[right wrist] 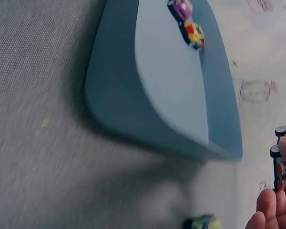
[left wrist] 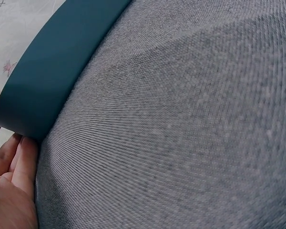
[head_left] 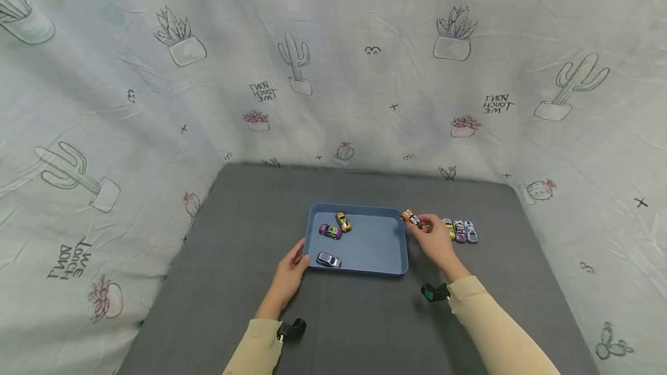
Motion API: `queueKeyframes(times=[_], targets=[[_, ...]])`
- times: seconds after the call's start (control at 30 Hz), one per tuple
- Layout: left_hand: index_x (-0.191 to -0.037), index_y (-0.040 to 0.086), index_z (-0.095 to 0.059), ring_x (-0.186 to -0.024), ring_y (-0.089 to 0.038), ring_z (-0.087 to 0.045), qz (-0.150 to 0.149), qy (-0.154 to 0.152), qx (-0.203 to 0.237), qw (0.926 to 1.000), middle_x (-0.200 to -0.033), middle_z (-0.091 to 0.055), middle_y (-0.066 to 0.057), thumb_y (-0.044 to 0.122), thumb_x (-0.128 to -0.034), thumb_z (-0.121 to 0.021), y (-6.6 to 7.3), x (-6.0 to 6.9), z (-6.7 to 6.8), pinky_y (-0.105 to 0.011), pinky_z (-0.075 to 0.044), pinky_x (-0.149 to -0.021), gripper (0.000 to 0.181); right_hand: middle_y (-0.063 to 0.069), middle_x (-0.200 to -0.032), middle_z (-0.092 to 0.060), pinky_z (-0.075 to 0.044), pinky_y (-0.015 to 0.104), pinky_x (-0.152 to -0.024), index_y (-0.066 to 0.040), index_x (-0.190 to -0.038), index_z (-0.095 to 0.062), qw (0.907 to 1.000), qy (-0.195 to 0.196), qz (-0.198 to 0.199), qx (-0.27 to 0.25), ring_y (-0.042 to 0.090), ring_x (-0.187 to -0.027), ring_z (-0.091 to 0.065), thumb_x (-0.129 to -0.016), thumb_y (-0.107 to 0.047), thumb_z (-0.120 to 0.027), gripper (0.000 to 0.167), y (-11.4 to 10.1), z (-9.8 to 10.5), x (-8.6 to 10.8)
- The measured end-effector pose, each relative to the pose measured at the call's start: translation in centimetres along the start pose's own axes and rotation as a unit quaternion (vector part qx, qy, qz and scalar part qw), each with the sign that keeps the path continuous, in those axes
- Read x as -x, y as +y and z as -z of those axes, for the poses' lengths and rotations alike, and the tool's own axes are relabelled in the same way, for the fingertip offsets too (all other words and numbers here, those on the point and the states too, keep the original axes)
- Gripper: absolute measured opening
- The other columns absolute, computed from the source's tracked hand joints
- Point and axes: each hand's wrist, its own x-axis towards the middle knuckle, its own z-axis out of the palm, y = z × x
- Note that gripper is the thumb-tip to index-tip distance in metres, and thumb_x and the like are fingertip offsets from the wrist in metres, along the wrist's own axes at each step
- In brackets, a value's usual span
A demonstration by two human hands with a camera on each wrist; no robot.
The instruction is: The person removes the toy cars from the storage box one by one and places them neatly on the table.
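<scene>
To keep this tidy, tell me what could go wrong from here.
The orange car, held in the right hand near the far right corner of the tray, might slip or clip it. The left hand holds the tray; a tug could roll the silver car inside. The right hand could nudge the row of cars beside it.

A dark grey desk (head_left: 250, 190) with a finely ribbed fabric surface spreads across six o'clock of the head view. Beyond its far edge, at twelve o'clock, hangs a pale grey, wrinkled cloth backdrop (head_left: 344, 22), which also flanks it at nine and three. Printed on the fabric are a branching green cactus (head_left: 73, 173) in a white pot at nine, a spiky grey succulent (head_left: 175, 29) at ten, a pink rosette plant (head_left: 99, 298) at eight, a green paddle-shaped cactus (head_left: 604, 350) at four, and mirrored black lettering (head_left: 263, 91) between ten and eleven.
</scene>
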Motion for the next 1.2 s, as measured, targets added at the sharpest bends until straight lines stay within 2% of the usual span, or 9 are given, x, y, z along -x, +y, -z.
queueKeyframes(times=[0.2, 0.43, 0.53, 0.77, 0.93, 1.0, 1.17, 1.2], targets=[[-0.151, 0.009, -0.033, -0.137, -0.036, -0.034, 0.003, 0.006, -0.007, 0.9999, -0.151, -0.035, -0.018, 0.013, -0.1013, -0.052, 0.3, 0.0, -0.1, -0.048, -0.035, -0.108, 0.054, 0.011, -0.097, -0.059, -0.046, 0.024, -0.061, -0.002, -0.120, -0.056, 0.9989, 0.040, -0.019, -0.016, 0.018, -0.081, -0.052, -0.092, -0.035, -0.067, 0.045, 1.7, 1.5, 0.2], [-0.151, 0.015, -0.035, -0.137, -0.035, -0.034, 0.008, 0.018, 0.006, 0.9998, -0.152, -0.035, -0.014, 0.017, -0.1003, -0.054, -2.6, -1.0, -0.4, -0.049, -0.035, -0.108, 0.055, 0.013, -0.103, -0.058, -0.046, 0.024, -0.064, 0.000, -0.121, -0.056, 0.9975, 0.065, -0.029, -0.004, 0.020, -0.087, -0.053, -0.093, -0.038, -0.065, 0.048, 3.5, 2.2, -0.1], [-0.151, 0.019, -0.036, -0.137, -0.033, -0.035, 0.005, 0.019, 0.006, 0.9998, -0.152, -0.036, -0.011, 0.023, -0.0995, -0.055, -3.2, -1.2, -0.5, -0.047, -0.035, -0.108, 0.055, 0.016, -0.110, -0.057, -0.047, 0.027, -0.067, 0.000, -0.126, -0.053, 0.9972, 0.064, -0.039, -0.001, 0.023, -0.092, -0.053, -0.093, -0.040, -0.063, 0.052, 3.9, 2.6, -0.3], [-0.149, 0.025, -0.039, -0.136, -0.029, -0.037, 0.002, 0.030, 0.007, 0.9995, -0.151, -0.038, -0.008, 0.025, -0.0993, -0.056, -3.3, -1.5, -0.6, -0.044, -0.036, -0.108, 0.052, 0.018, -0.112, -0.055, -0.048, 0.026, -0.063, 0.000, -0.132, -0.049, 0.9962, 0.068, -0.053, -0.010, 0.025, -0.094, -0.054, -0.094, -0.045, -0.059, 0.059, 4.1, 4.2, -0.7], [-0.149, 0.024, -0.039, -0.136, -0.029, -0.038, 0.001, 0.030, 0.009, 0.9995, -0.150, -0.039, -0.009, 0.025, -0.0993, -0.056, -3.1, -1.6, -0.6, -0.043, -0.037, -0.107, 0.053, 0.018, -0.116, -0.054, -0.047, 0.022, -0.062, 0.001, -0.133, -0.048, 0.9935, 0.095, -0.063, -0.005, 0.024, -0.097, -0.052, -0.095, -0.046, -0.057, 0.061, 5.0, 5.3, -1.1], [-0.150, 0.022, -0.038, -0.136, -0.030, -0.037, 0.002, 0.026, 0.012, 0.9996, -0.151, -0.038, -0.010, 0.023, -0.0998, -0.055, -2.7, -1.4, -0.5, -0.044, -0.036, -0.108, 0.053, 0.018, -0.118, -0.053, -0.047, 0.021, -0.063, 0.001, -0.133, -0.047, 0.9920, 0.106, -0.069, -0.004, 0.023, -0.098, -0.052, -0.095, -0.046, -0.056, 0.061, 5.5, 5.6, -1.2], [-0.150, 0.020, -0.038, -0.136, -0.030, -0.037, 0.004, 0.025, 0.011, 0.9996, -0.151, -0.037, -0.011, 0.023, -0.0998, -0.055, -2.4, -1.4, -0.5, -0.045, -0.036, -0.107, 0.053, 0.016, -0.117, -0.052, -0.048, 0.019, -0.061, 0.001, -0.133, -0.047, 0.9883, 0.125, -0.085, -0.017, 0.020, -0.092, -0.054, -0.095, -0.042, -0.057, 0.058, 6.6, 6.4, -1.5], [-0.150, 0.022, -0.038, -0.136, -0.030, -0.038, 0.001, 0.027, 0.009, 0.9996, -0.151, -0.038, -0.011, 0.025, -0.0996, -0.056, -2.8, -1.5, -0.6, -0.045, -0.037, -0.107, 0.053, 0.016, -0.117, -0.052, -0.047, 0.017, -0.061, 0.001, -0.133, -0.048, 0.9874, 0.131, -0.087, -0.018, 0.019, -0.092, -0.054, -0.096, -0.041, -0.057, 0.057, 6.8, 6.6, -1.6]])
